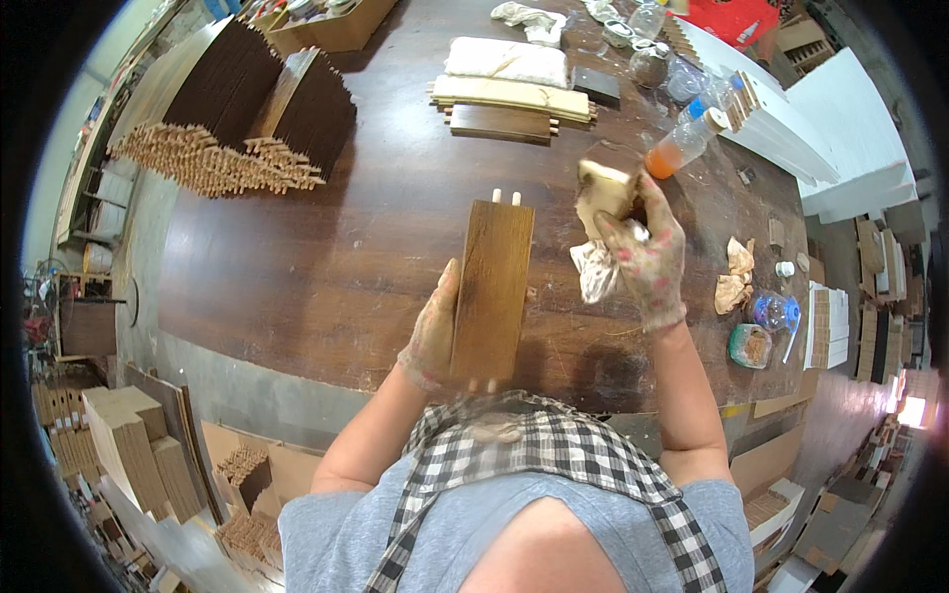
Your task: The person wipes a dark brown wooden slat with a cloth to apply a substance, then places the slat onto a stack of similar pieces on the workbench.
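My left hand (432,331), in a stained glove, grips the left edge of a brown wooden board (492,287) with pale dowels at its ends. The board is held upright in front of my apron, above the table. To the right, my right hand (649,252), gloved and paint-spotted, is closed on a cream sponge (606,188) with darkened edges. A crumpled white rag (595,271) hangs just under the sponge; whether the same fingers hold it I cannot tell. The sponge is apart from the board.
Stacked dowelled boards (227,128) stand at the far left of the brown table (297,277). Another doweled board (501,123) lies before a folded white cloth (506,61). A bottle of orange liquid (682,144), a crumpled rag (734,277) and a cut-down plastic container (750,346) sit at right.
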